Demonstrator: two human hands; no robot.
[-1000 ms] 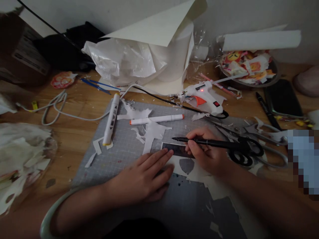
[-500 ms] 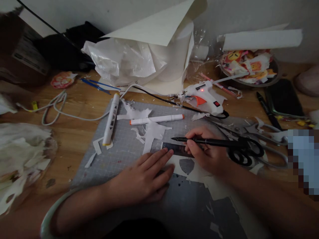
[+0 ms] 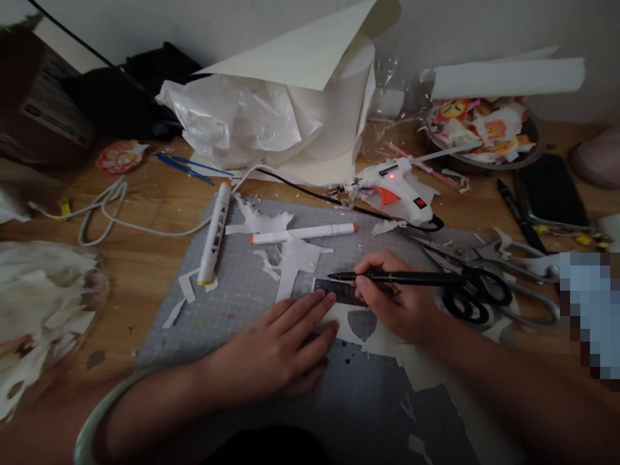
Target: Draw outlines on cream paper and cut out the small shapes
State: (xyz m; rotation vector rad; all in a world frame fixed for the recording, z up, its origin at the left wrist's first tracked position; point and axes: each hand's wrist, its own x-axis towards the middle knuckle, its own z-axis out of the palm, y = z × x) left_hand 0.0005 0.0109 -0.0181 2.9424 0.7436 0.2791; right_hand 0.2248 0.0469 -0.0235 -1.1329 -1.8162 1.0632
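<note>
The right hand gripped a pen between thumb and curled fingers, its tip pointing to 9 o'clock near a dark strip; whether it touched was unclear. The left hand, fingers outstretched, rested fingertips on the strip's 9 o'clock end. From the strip, a glue gun lay at 1 o'clock, a yellow-ended marker at 10.

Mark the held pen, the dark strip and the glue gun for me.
Held pen [image 3: 411,278]: head view, on the black barrel.
Dark strip [image 3: 345,293]: head view, on its uncovered stretch.
Glue gun [image 3: 407,188]: head view, on the white body above the handle.
</note>
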